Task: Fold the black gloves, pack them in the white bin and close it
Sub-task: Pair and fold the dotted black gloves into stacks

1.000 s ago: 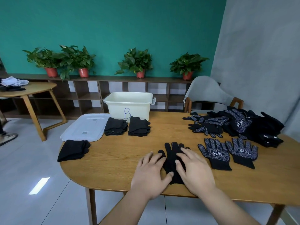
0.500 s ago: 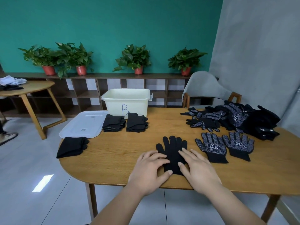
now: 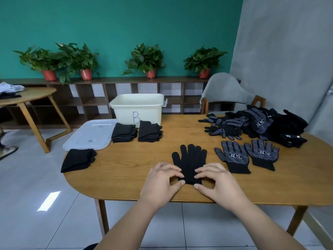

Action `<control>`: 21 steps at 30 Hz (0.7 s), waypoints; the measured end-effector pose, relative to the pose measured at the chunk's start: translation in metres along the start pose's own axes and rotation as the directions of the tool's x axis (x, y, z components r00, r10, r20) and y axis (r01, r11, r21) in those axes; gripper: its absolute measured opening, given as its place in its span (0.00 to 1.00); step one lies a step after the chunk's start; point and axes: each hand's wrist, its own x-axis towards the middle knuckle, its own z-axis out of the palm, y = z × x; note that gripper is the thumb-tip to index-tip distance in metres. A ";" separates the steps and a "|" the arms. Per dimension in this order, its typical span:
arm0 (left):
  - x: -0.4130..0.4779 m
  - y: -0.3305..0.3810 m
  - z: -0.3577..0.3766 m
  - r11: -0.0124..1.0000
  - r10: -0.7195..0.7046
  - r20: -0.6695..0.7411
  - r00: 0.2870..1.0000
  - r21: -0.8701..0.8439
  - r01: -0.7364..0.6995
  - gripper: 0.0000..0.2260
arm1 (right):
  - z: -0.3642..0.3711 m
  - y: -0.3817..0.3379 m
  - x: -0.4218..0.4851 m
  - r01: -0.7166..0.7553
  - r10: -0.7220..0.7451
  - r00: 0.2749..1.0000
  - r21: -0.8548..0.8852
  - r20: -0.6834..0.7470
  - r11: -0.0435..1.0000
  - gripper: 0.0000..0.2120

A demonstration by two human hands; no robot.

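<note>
While seated at the wooden table (image 3: 126, 170), seen from above and looking down. Farthest back on it, white bin (image 3: 137, 110), open, marked with a blue B on the front wall. Just left of the bin, flat on the tabletop, translucent lid (image 3: 90, 136), one corner out past the table edge. At the far right, heaped pile of black gloves (image 3: 266, 125), several with white dotted palms up. Before the bin, side by side and nearly touching it, two folded stacks: left stack (image 3: 123, 132), right stack (image 3: 149, 131). At the left table edge, just below the lid, third folded stack (image 3: 77, 159), partly overhanging. Right of centre, laid flat with dotted palms up and fingers pointing away, two dotted gloves (image 3: 232, 157), side by side. At the near centre, flat black glove (image 3: 190, 159), plain side up, fingers pointing toward the bin, cuff toward the near edge. Left hand (image 3: 161, 183) pinching the cuff's left corner between thumb and curled fingers. Right hand (image 3: 219, 183) pinching the right corner likewise, thumb tip on the wood just beneath the cuff.
</note>
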 end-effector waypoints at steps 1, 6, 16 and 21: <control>0.000 0.000 0.000 1.000 0.001 -0.002 1.000 0.004 -0.001 0.10 | 0.000 0.000 0.000 -0.007 0.007 1.000 0.001 -0.002 1.000 0.11; -0.001 0.002 -0.002 1.000 0.008 -0.005 1.000 -0.010 -0.008 0.14 | -0.001 -0.001 0.000 -0.038 0.038 0.999 -0.019 -0.005 0.999 0.07; -0.003 0.002 -0.004 0.999 0.030 -0.026 0.999 -0.015 -0.030 0.10 | -0.009 -0.009 -0.003 0.014 -0.010 0.999 0.073 -0.047 0.997 0.12; -0.003 0.002 -0.005 0.993 0.032 -0.043 0.999 -0.116 -0.037 0.08 | -0.006 -0.007 0.000 -0.036 0.036 0.998 -0.014 0.052 0.999 0.24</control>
